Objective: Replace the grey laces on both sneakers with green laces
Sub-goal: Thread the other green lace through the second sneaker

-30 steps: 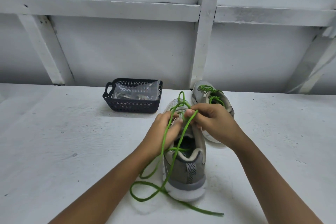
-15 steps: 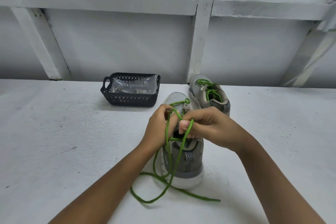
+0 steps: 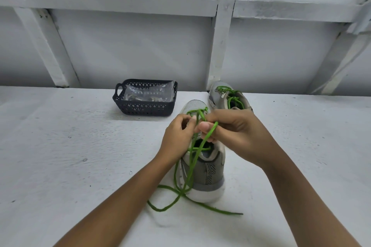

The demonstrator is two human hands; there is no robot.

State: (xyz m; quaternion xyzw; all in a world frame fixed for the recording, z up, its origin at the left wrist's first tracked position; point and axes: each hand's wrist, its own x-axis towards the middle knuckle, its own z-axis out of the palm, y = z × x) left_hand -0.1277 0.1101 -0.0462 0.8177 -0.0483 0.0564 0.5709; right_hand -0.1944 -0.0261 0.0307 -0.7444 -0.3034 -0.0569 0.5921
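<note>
Near sneaker (image 3: 208,172): grey, standing on the white surface (image 3: 60,156) right in front of the person, heel toward them and toe pointing away.
Green lace (image 3: 210,131): threaded across the eyelets near the toe. Its free strands run down past the heel, cross on the surface, and one end trails off to the right.
Right hand (image 3: 239,134): held over the shoe's opening, its grip pinching one strand between thumb and forefinger.
Left hand (image 3: 178,138): just beside the right one, fingers curled, its grip closed on another strand of the same lace up by the eyelets.
Far sneaker (image 3: 220,96): behind the near one, close to the wall (image 3: 140,46), with a second green lace (image 3: 230,94) through it.
Basket (image 3: 146,106): dark and perforated, to the left of both shoes, with a clear plastic bag (image 3: 148,94) inside. I cannot make out the bag's contents from here.
</note>
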